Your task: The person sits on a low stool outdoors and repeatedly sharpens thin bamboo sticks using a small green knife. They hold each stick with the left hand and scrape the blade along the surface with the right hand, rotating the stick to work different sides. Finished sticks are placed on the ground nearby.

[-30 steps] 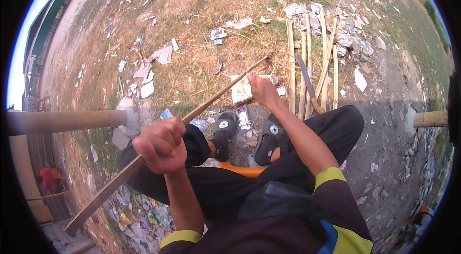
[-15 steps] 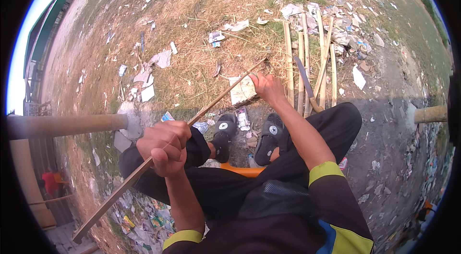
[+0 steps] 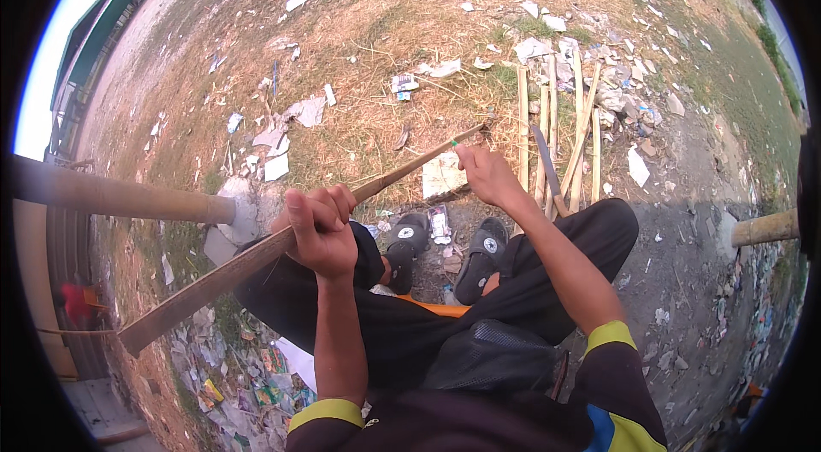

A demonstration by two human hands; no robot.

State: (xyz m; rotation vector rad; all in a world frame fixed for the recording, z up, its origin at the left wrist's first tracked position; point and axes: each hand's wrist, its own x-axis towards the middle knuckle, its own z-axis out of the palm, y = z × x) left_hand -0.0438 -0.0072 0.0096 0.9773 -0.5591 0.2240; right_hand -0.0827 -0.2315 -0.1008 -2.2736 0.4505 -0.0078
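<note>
A long bamboo strip (image 3: pixel 205 281) slants across my lap, its wide end low at the left and its thin end up near the middle. My left hand (image 3: pixel 321 230) is wrapped round it partway along, thumb raised. Near the thin end, my right hand (image 3: pixel 489 174) is closed with its fingertips at the strip, where a small green spot shows. To the right of that hand, a long-bladed knife (image 3: pixel 545 153) with a wooden handle leans by my knee. Several split bamboo strips (image 3: pixel 523 110) lie side by side on the ground beyond it.
Thick bamboo poles come in at the left (image 3: pixel 128 195) and right (image 3: pixel 765 230). My sandalled feet (image 3: pixel 483 259) stand by an orange edge (image 3: pixel 436 308). Paper scraps (image 3: pixel 275 167) and litter cover the dry grass. A flat pale block (image 3: pixel 445 177) lies below the strip's thin end.
The held strip has turned so its broad face shows, and its wide end has risen. My left hand has rolled, thumb now up. My right hand sits slightly lower along the thin end.
</note>
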